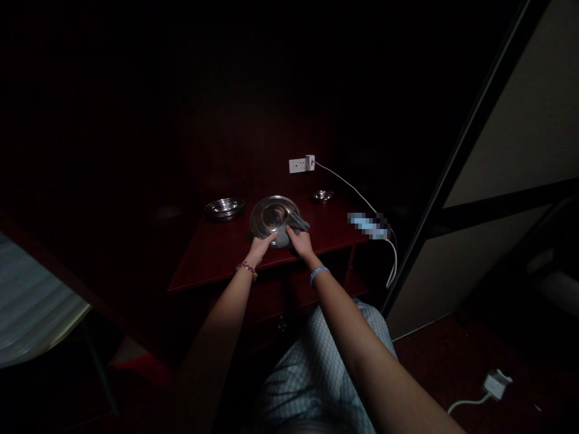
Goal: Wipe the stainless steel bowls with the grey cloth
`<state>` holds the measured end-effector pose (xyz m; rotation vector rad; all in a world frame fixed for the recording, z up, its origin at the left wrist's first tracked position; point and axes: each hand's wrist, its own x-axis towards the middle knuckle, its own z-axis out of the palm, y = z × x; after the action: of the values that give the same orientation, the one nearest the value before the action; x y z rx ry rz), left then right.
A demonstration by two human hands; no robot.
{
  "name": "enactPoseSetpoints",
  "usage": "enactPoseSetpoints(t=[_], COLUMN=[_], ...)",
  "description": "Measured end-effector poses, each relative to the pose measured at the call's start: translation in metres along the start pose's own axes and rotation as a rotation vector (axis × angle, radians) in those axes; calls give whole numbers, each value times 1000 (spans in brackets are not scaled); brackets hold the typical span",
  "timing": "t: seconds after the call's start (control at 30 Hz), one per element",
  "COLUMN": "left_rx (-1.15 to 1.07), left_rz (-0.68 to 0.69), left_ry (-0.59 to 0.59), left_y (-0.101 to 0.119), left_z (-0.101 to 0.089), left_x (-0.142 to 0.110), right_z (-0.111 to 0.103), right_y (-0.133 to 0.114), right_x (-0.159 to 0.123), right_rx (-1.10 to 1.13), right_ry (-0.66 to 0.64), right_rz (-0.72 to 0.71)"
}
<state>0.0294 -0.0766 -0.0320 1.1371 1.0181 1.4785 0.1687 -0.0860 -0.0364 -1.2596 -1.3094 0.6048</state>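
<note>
A round, shiny steel plate [268, 212] is tilted up above the dark red desk, its inner face towards me. My left hand [262, 246] grips its lower left rim, with the thumb on the front and the other fingers hidden behind. At the lower right rim, my right hand [299, 241] is closed on a grey cloth [283, 237] that is bunched against the plate. A stack of steel plates [225, 208] lies on the desk to the left. Further back on the right sits a small steel bowl [322, 196].
The dark red desk [203, 265] is in front of my knees. A white charger [310, 161] in the wall socket [297, 166] feeds a cable to a blurred-out device [368, 225] at the desk's right. A white plug or adapter [496, 384] lies on the floor.
</note>
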Motion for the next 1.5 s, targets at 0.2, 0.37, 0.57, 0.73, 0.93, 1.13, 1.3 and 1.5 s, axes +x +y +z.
enactPoseSetpoints(t=[0.2, 0.37, 0.57, 0.73, 0.93, 1.13, 1.3, 1.5], left_rx=[-4, -19, -5, -9, -26, -32, -14, -3], left_rz=[-15, 2, 9, 6, 9, 19, 15, -2], left_ry=[54, 53, 102, 98, 95, 90, 84, 56], left_y=[0, 0, -2, -2, -1, 0, -1, -3], left_z=[1, 0, -1, -1, 0, 1, 0, -1], left_x=[2, 2, 3, 4, 4, 2, 3, 4], right_z=[3, 4, 5, 5, 2, 0, 1, 4], right_y=[3, 3, 5, 4, 2, -1, 1, 7], right_x=[2, 2, 3, 3, 3, 3, 4, 7], right_rx=[96, 152, 104, 95, 98, 75, 59, 48], right_ry=[-18, -37, -26, -21, 15, 20, 59, 102], right_rz=[-29, -47, -59, -41, 50, 149, 183, 68])
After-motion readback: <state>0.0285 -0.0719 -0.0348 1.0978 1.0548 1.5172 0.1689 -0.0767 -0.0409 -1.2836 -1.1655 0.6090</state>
